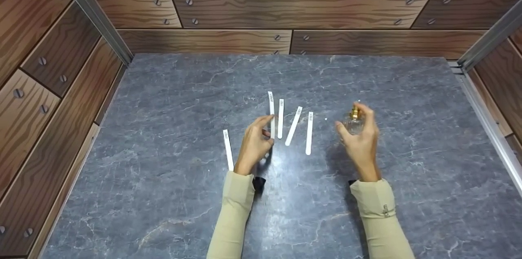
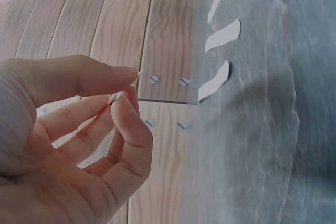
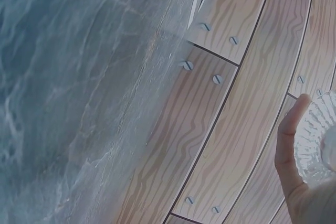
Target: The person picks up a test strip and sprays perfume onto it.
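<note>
My left hand (image 1: pixel 256 142) pinches a white perfume test strip (image 1: pixel 271 102) between thumb and fingers. The strip has small dark print near its far end; the left wrist view shows only a thin edge of it (image 2: pixel 140 74). To the right, my right hand (image 1: pixel 362 140) holds a clear glass perfume bottle (image 1: pixel 355 125) above the table, its index fingertip at the gold spray top (image 1: pixel 354 113). In the right wrist view the bottle's ribbed glass (image 3: pixel 310 153) shows beside a finger, partly cut off by the frame edge.
Between the hands, three printed strips lie on the marbled grey table (image 1: pixel 163 100): one upright strip (image 1: pixel 280 118), one slanted strip (image 1: pixel 293 126) and one nearer strip (image 1: pixel 309 133). Another strip (image 1: pixel 228 149) lies left of my left wrist. Wood-patterned walls (image 1: pixel 228 8) border the table.
</note>
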